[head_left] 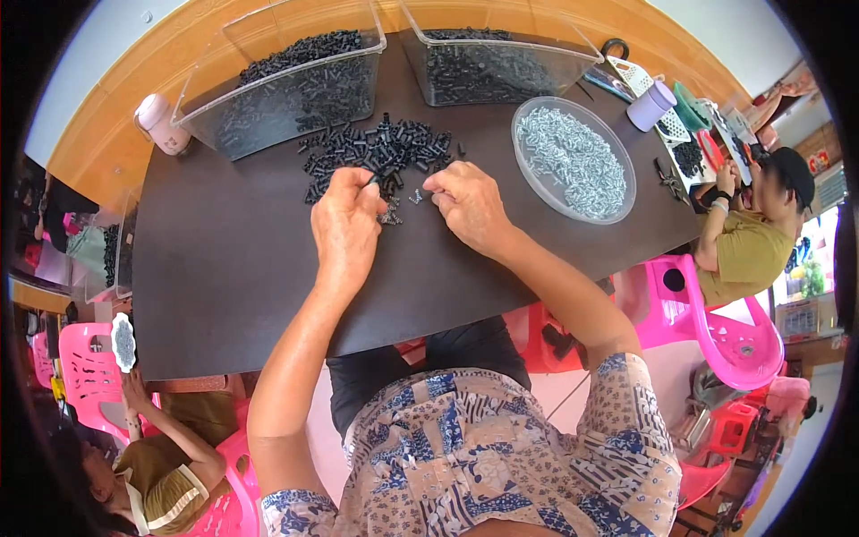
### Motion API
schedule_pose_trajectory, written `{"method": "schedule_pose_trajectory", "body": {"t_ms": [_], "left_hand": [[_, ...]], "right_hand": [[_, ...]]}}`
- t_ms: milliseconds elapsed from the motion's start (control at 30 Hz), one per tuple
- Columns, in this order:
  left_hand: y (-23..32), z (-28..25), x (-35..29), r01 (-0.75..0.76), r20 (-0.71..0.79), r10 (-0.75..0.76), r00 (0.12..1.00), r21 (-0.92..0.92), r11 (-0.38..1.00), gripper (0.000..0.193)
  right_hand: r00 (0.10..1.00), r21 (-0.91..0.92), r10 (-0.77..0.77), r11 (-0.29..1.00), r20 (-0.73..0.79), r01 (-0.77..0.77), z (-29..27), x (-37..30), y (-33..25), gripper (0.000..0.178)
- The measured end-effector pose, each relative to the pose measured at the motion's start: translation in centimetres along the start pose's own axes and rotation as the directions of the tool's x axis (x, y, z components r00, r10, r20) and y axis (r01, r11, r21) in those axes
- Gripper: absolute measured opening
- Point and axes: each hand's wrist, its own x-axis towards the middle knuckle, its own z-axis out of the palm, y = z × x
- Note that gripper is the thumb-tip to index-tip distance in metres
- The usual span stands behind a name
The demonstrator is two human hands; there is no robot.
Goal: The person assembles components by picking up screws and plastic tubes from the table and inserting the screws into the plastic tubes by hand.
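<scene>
My left hand (346,222) is closed, thumb and fingers pinching a small black cylindrical part (373,181). A short gap to the right, my right hand (472,208) has its thumb and fingertips pressed together; what they hold, if anything, is too small to make out. Between the two hands, a few small silvery screws (415,197) lie on the dark table (233,277), and more sit by my left fingertips. Just beyond the hands spreads a loose pile of black cylindrical parts (416,148).
Two clear bins (277,115) (483,89) of black parts stand at the back. A round tray (517,152) of silvery screws lies to the right, near a lilac cup (651,106) and pliers (669,179). A pink bottle (161,125) is far left. People (747,237) (165,474) sit on both sides.
</scene>
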Motion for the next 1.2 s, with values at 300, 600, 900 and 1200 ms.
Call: {"method": "schedule_pose_trajectory", "body": {"t_ms": [300, 600, 900, 1200], "left_hand": [[0.2, -1.0, -3.0, 0.025, 0.063, -0.015, 0.998, -0.149, 0.988, 0.010], [-0.6, -1.7, -4.9, 0.110, 0.127, -0.074, 0.989, -0.311, 0.944, 0.016], [-1.6, -1.7, -6.5, 0.198, 0.143, -0.149, 0.978, -0.443, 0.874, 0.014], [-1.5, -1.1, -7.3, 0.153, 0.144, -0.099, 0.985, -0.436, 0.887, 0.012]], "right_hand": [[0.993, -0.106, -0.119, 0.987, 0.019, 0.120, 0.6, 0.7, -1.9, 0.009], [0.970, -0.219, -0.206, 0.948, 0.129, 0.231, 1.6, 0.9, -2.1, 0.006], [0.935, 0.279, 0.092, 0.940, 0.342, -0.195, -2.5, 0.7, -7.1, 0.010], [0.955, 0.189, -0.199, 0.969, 0.222, 0.158, -2.7, -0.1, -8.0, 0.011]]}}
